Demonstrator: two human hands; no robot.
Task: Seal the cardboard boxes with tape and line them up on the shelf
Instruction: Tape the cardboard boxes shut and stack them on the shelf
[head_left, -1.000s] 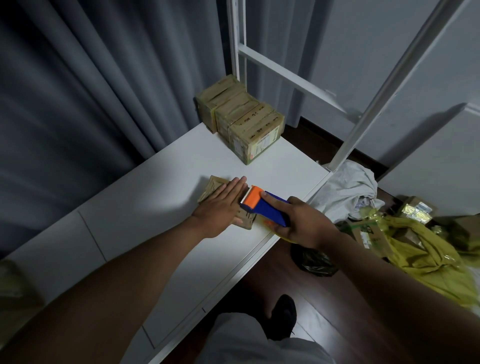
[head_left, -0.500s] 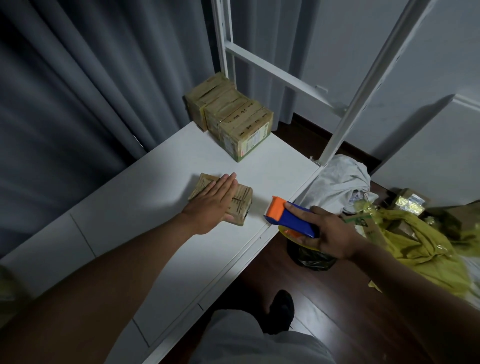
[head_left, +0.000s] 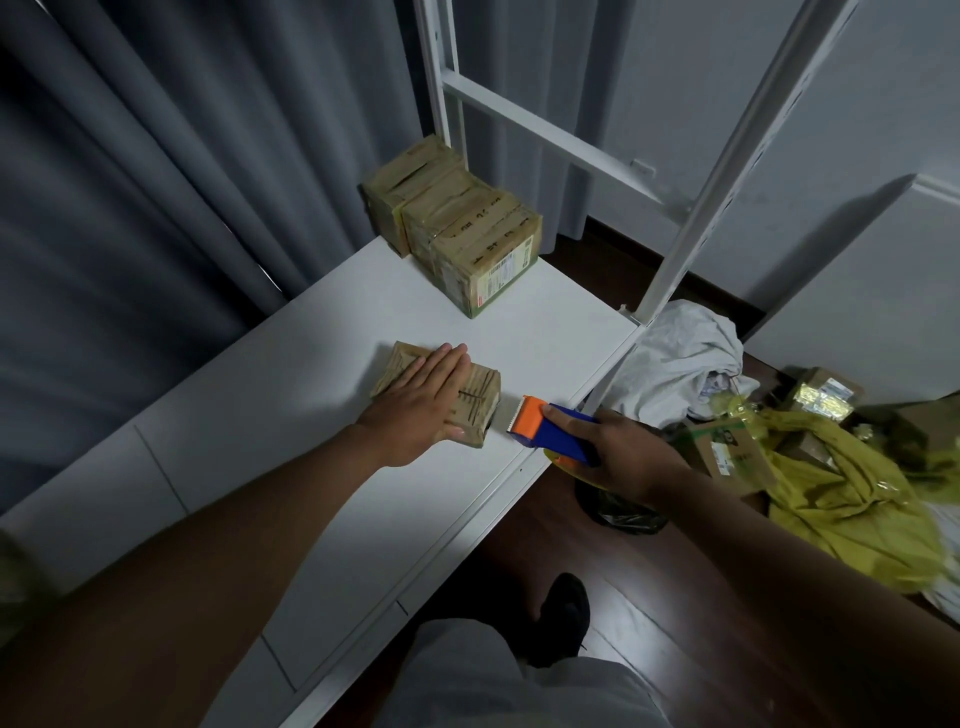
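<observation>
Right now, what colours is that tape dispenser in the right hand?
The tape dispenser is orange at the front with a blue body, seen in the head view.

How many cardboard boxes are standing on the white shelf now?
4. Three stand in a row at the far end: the far box, the middle box and the near box. The fourth box lies under the left hand. Others may be hidden.

on the white shelf (head_left: 322, 374), bare board runs between the row of sealed boxes (head_left: 457, 228) at the far end and the small box (head_left: 470, 397) under the left hand (head_left: 421, 410). the right hand (head_left: 623, 457) with the tape dispenser (head_left: 550, 431) sits just beside that box at the front edge. a white upright post (head_left: 727, 166) stands at the far corner, curtains (head_left: 156, 182) close behind.
</observation>
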